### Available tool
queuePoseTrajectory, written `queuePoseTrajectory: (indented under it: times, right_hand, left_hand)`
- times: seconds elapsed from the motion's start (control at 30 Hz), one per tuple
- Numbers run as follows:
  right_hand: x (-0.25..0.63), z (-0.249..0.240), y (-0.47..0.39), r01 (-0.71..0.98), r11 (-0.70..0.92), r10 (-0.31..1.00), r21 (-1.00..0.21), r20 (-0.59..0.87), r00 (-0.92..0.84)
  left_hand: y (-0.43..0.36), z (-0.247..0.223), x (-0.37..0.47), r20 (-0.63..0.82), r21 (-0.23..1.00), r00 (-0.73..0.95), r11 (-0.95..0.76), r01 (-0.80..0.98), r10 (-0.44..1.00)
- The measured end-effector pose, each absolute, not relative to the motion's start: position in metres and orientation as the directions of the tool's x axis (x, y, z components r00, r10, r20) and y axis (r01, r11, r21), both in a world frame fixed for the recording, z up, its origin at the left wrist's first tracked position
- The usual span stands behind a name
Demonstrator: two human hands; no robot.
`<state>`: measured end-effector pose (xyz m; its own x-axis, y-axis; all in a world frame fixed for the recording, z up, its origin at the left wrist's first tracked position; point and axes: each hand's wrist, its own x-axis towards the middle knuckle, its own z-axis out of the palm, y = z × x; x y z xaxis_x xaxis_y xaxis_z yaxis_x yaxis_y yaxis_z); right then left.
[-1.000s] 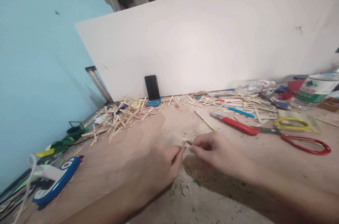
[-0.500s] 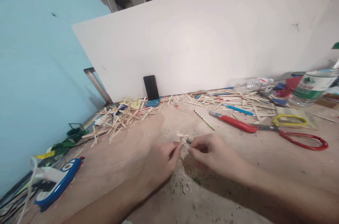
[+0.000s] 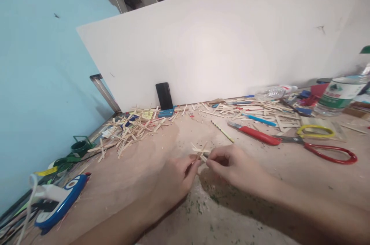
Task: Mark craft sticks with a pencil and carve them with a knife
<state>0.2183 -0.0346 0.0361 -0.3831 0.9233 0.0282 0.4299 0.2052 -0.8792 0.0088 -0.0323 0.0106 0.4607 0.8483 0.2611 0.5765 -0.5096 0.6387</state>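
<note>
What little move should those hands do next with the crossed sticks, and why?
I'd perhaps gently press the crossed wooden sticks together where they overlap, since the left hand pinches them and the right hand is right beside the crossing.

A pale brown desk (image 3: 130,179) carries a heap of wooden sticks (image 3: 130,132) back left, a second heap (image 3: 257,111) back right, what looks like a patterned pencil (image 3: 222,131), a red-handled knife (image 3: 261,136), scissors (image 3: 300,141) and green specks (image 3: 214,198).
</note>
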Motion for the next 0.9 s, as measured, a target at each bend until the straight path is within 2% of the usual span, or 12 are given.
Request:
queuePoseTrajectory:
  times: [0.23, 0.4, 0.57, 0.7, 0.9]
  right_hand:
    - [0.221, 0.041, -0.033, 0.471, 0.184, 0.959, -0.863, 0.053, -0.278]
    - [0.231, 0.053, -0.025, 0.417, 0.184, 0.976, -0.89, 0.117, -0.182]
    - [0.233, 0.06, -0.022, 0.318, 0.075, 0.95, -0.945, -0.029, -0.31]
    - [0.23, 0.058, -0.024, 0.236, -0.07, 0.869, -0.969, -0.175, -0.463]
    - [0.229, 0.049, -0.022, 0.17, -0.159, 0.793, -0.973, -0.228, -0.565]
  left_hand:
    - [-0.031, 0.008, 0.008, 0.24, 0.668, 0.462, -0.491, 0.559, 0.853]
    - [-0.032, 0.011, 0.007, 0.212, 0.711, 0.46, -0.459, 0.532, 0.862]
    - [-0.033, 0.012, 0.008, 0.193, 0.753, 0.483, -0.444, 0.485, 0.854]
    - [-0.034, 0.014, 0.009, 0.195, 0.768, 0.505, -0.451, 0.455, 0.841]
    - [-0.035, 0.013, 0.007, 0.193, 0.782, 0.528, -0.455, 0.426, 0.827]
